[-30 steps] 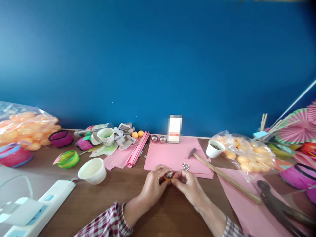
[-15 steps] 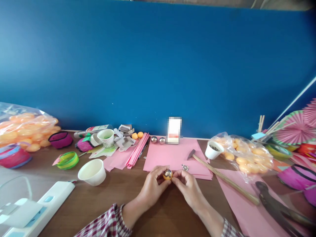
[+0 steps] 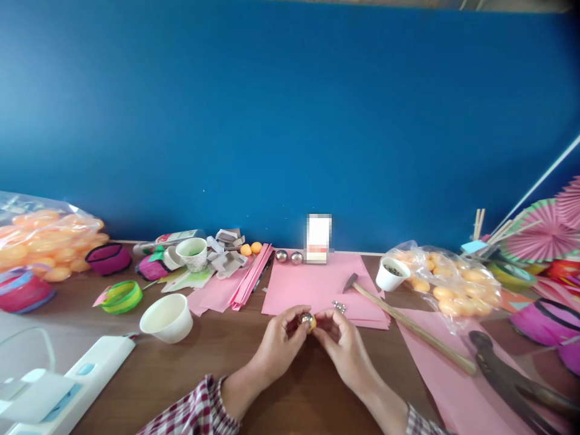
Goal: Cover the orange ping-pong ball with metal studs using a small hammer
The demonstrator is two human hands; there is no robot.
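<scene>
A ball (image 3: 307, 322), orange with shiny metallic studs over its upper side, is pinched in my left hand (image 3: 281, 338), just above the brown table. The fingertips of my right hand (image 3: 341, 341) are closed at the ball's right edge; whether a small stud sits between them is hidden. Just beyond that hand, a small cluster of silver studs (image 3: 339, 307) lies on pink paper (image 3: 312, 284). Two shiny silver balls (image 3: 289, 258) rest at the back of this paper. Beside it on the right, a white cup (image 3: 392, 275) holds small dark pieces.
A wooden-handled hammer (image 3: 408, 323) lies across the right side, near a dark curved tool (image 3: 502, 374). Bags of orange balls (image 3: 466, 290) stand on both sides. At left are a white bowl (image 3: 167, 318) and a power strip (image 3: 97, 374). A blue panel (image 3: 290, 121) rises behind.
The ball has been turned slightly in my left fingers, with more orange showing on its right. My right fingertips have shifted a little around it. The view has moved slightly.
</scene>
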